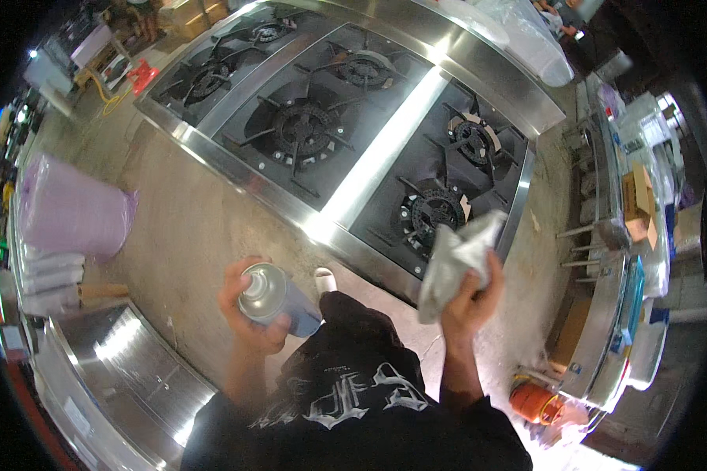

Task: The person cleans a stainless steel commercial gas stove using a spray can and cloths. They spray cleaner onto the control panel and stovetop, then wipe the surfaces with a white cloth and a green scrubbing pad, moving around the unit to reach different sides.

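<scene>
Concrete-looking floor [181,235] spreads under everything, and on it, right before the person, sits a wide stove [385,145], black-topped with steel edging and six burners in three sections. Behind the person's left side I can see a shiny steel unit [126,361], and past it a big bundle in purple wrap [75,204]. Over on the right, an open carton [639,208] rests among the crowded gear, with an orange gas cylinder [534,402] lower down, nearer the person.

The right hand [471,306] is closed on a crumpled pale cloth [453,271], thumb and fingers pinching it in front of the stove's near right part; whether the cloth touches the steel, I can't tell. The left hand [253,330] wraps its fingers and thumb around a spray can [279,297], which tilts, silver end up, well apart from the cloth.
</scene>
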Motion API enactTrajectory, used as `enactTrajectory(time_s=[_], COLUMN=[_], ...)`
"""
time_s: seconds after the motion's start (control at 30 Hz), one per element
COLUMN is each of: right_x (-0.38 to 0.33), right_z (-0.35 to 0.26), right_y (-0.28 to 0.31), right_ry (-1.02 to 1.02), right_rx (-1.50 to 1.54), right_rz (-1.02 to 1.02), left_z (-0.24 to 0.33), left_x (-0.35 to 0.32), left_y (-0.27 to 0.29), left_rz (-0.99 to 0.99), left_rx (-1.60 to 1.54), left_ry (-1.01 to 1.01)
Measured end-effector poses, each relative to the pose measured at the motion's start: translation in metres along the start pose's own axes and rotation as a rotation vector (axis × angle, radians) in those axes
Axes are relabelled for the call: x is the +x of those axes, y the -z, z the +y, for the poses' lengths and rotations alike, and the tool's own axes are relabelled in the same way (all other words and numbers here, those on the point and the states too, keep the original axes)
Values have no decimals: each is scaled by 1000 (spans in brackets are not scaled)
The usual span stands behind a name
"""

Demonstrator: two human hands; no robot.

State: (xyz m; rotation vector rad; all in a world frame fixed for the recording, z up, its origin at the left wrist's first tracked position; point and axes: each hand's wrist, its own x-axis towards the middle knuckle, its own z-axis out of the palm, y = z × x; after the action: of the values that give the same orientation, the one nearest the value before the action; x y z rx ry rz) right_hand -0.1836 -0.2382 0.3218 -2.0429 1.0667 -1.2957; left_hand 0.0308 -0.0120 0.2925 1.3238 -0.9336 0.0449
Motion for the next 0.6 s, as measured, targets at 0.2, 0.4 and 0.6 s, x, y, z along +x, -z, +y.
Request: enactTrajectory(time_s=[0.2, 0.4, 0.6], right_x=[-6, -19, 0], right_z=[-40, -43, -50], right_y=[-137, -183, -225], right_ry=[259, 254, 43], right_rx=[-503, -530, -641], right_rz=[-562, -747, -493], left_z=[-22, -64, -108], left_x=[28, 73, 123], left_y=[38, 87, 147], left_rz=[90, 52, -144], left_rx=[56, -1, -172], left_ry=[113, 202, 251])
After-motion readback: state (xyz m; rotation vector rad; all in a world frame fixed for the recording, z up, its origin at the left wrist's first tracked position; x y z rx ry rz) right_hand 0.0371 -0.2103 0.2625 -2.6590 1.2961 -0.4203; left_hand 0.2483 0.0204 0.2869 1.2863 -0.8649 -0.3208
